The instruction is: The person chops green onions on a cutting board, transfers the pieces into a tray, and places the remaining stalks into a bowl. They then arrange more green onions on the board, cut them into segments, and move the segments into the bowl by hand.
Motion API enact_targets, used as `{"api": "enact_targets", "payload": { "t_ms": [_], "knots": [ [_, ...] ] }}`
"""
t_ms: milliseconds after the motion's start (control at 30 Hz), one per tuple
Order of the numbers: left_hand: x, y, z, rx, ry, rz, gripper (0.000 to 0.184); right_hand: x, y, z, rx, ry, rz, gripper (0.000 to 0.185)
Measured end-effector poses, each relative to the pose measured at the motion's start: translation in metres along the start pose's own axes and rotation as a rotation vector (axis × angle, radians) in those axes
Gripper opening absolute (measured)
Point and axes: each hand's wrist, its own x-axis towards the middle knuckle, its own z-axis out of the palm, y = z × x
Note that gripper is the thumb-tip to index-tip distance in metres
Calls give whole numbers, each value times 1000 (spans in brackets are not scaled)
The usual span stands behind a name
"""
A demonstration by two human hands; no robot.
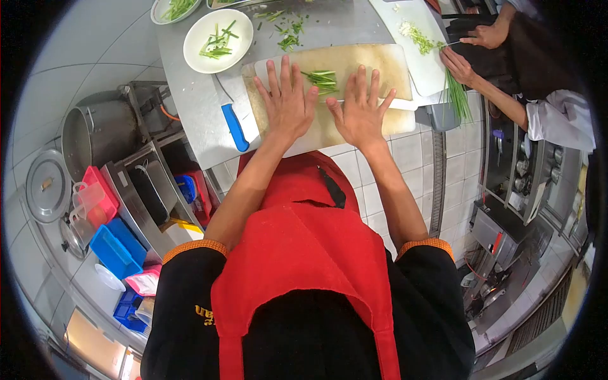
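Observation:
Both my hands are spread with fingers apart, palms down over a worn cutting board (386, 60). My left hand (287, 104) is over its left part; my right hand (363, 113) is to the right. A small bunch of cut green stalks (322, 81) lies on the board between them. A white-handled knife (402, 104) lies across the board, its blade partly hidden by my right hand; I cannot tell whether the hand touches it. A white bowl (195, 47) with cut green pieces stands at the upper left. Below it lies a blue-handled knife (235, 126).
Green scraps (290, 39) are scattered on the steel table (177, 82) beyond the board. At right a co-worker's hands (461, 66) cut long green stalks (457, 95) on a white board (427, 69). A large pot (107, 133) and blue and red plastic bins (118, 248) stand at left.

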Motion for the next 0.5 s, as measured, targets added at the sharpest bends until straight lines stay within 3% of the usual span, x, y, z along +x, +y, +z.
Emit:
{"api": "enact_targets", "payload": {
  "t_ms": [67,367,500],
  "knots": [
    [-4,-4,-1,87,-128,72,63,-4,-7,2,15,-3,-1,83],
    [-7,-3,-9,-49,-183,139,59,-4,-13,2,132,-81,-1,83],
    [-5,-8,-17,66,-225,71,63,10,3,-10,149,-134,80,83]
  ]
}}
